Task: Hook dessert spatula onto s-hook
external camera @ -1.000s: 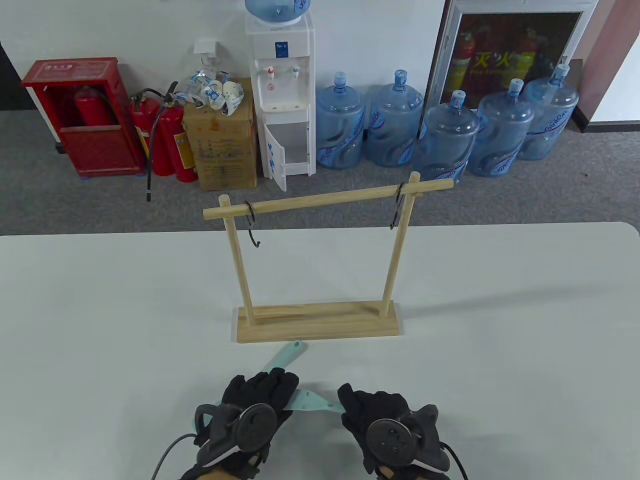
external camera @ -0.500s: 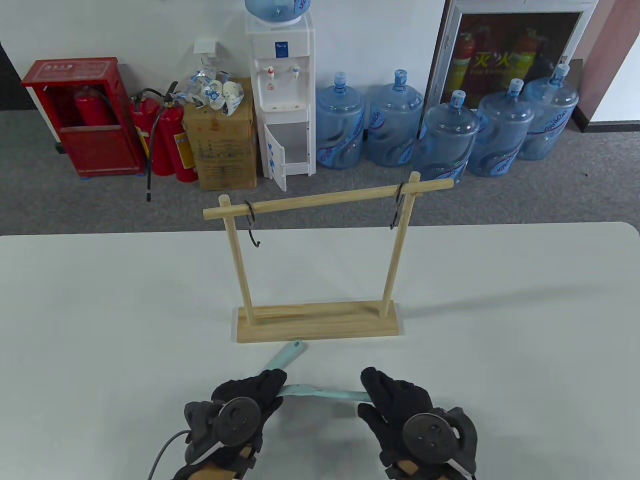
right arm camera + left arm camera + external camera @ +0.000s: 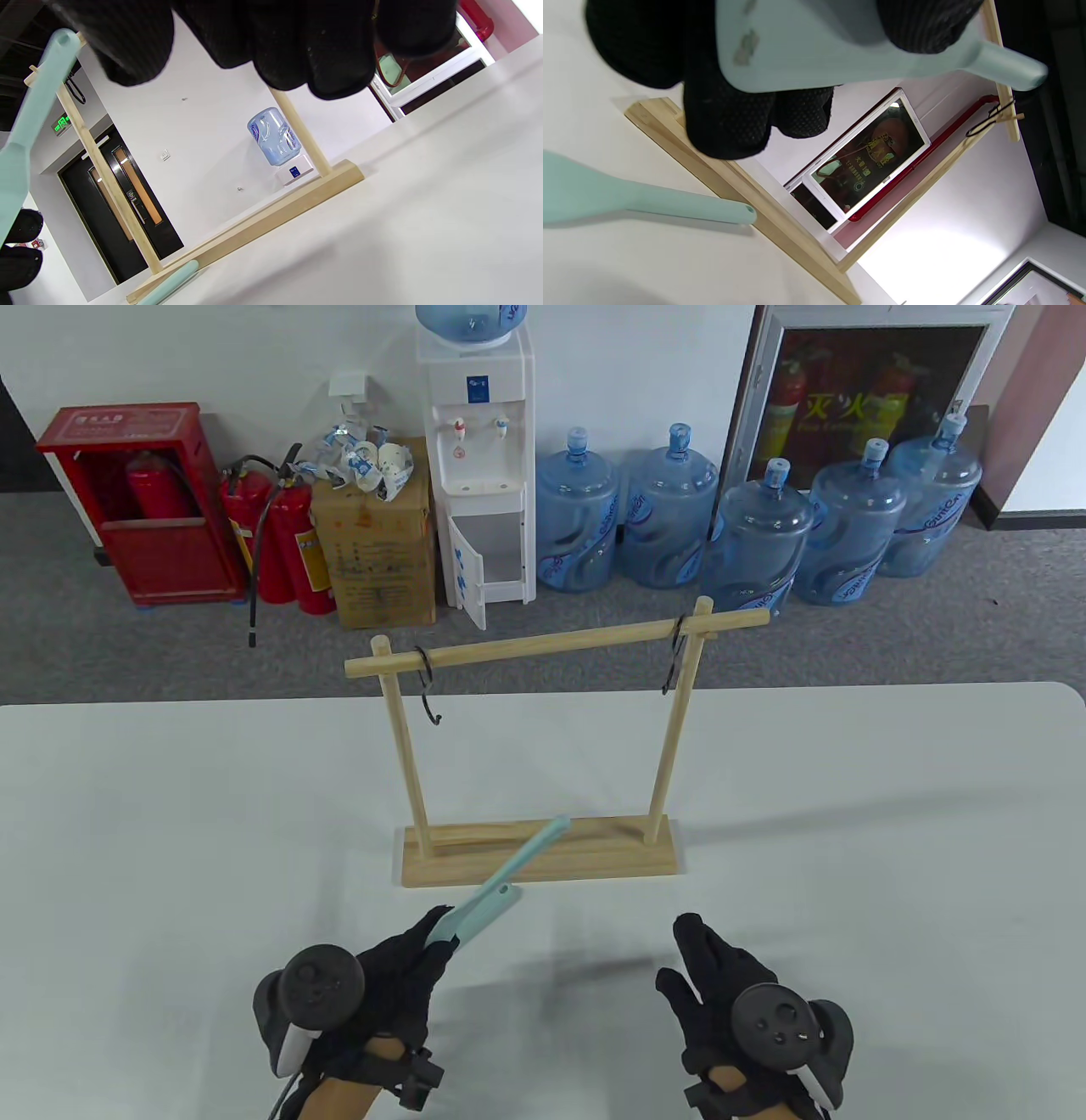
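Note:
My left hand (image 3: 428, 942) grips a mint dessert spatula (image 3: 536, 845) by its blade, raised off the table, handle pointing up-right over the rack's base. In the left wrist view the fingers (image 3: 729, 123) clamp the blade (image 3: 818, 42). A second mint spatula (image 3: 496, 903) lies on the table below it, handle end touching the base; it also shows in the left wrist view (image 3: 649, 203). Two black s-hooks hang from the wooden rack's top bar, one at the left (image 3: 427, 683), one at the right (image 3: 674, 655). My right hand (image 3: 700, 950) is empty, right of the spatulas.
The wooden rack (image 3: 543, 858) stands mid-table on a flat base with two posts. The white table (image 3: 848, 831) runs to its far edge behind the rack. Water bottles, a dispenser and fire extinguishers stand on the floor beyond.
The right hand let go of the spatula's end and drew back to the right. The left hand lifted the spatula and swung its handle up toward the rack.

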Demonstrator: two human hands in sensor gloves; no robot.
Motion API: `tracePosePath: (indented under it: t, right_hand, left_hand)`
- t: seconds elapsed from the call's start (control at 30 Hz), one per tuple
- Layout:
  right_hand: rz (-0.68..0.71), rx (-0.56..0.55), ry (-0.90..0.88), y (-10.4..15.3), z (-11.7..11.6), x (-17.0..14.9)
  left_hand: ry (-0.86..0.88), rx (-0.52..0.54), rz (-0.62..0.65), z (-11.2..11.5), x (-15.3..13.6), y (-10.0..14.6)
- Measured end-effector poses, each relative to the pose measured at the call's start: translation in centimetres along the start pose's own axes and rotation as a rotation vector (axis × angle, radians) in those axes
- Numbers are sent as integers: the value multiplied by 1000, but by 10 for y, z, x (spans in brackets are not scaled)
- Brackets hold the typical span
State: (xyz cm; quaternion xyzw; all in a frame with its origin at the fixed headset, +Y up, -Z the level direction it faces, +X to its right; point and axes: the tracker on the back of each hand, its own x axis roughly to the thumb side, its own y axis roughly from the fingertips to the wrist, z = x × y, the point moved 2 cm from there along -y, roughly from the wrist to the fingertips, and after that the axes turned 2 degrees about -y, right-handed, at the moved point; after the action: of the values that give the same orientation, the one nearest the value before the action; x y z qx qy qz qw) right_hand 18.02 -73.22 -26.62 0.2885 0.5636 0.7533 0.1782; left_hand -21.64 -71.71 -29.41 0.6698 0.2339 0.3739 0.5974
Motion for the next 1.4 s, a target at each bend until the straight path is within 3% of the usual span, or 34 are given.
tracePosePath:
  t: [0.27,0.5,0.77,1.0,1.17,1.4]
  right_hand:
    - [-17,-3,-27,-3,3,-8]
    - [-23,-5,-32,-1,4,-8]
    - [-34,7,-40,-1,3,-11]
    - [-36,17,-48,-1,2,-11]
    - [-39,22,-52,-1,2,-11]
    - [-32,26,-62,-1,1,-11]
  left_hand:
    - [350,11,-50,-18,-2,-8]
    - [527,-21,-95,-25,-6,-15]
    - [485,-9,-130,-26,-20,-19]
    - [546,14,-192,-28,-33,-20]
    - [585,-90,-252,-18,-39,-23]
    - [458,-227,-425,-1,-39,-34]
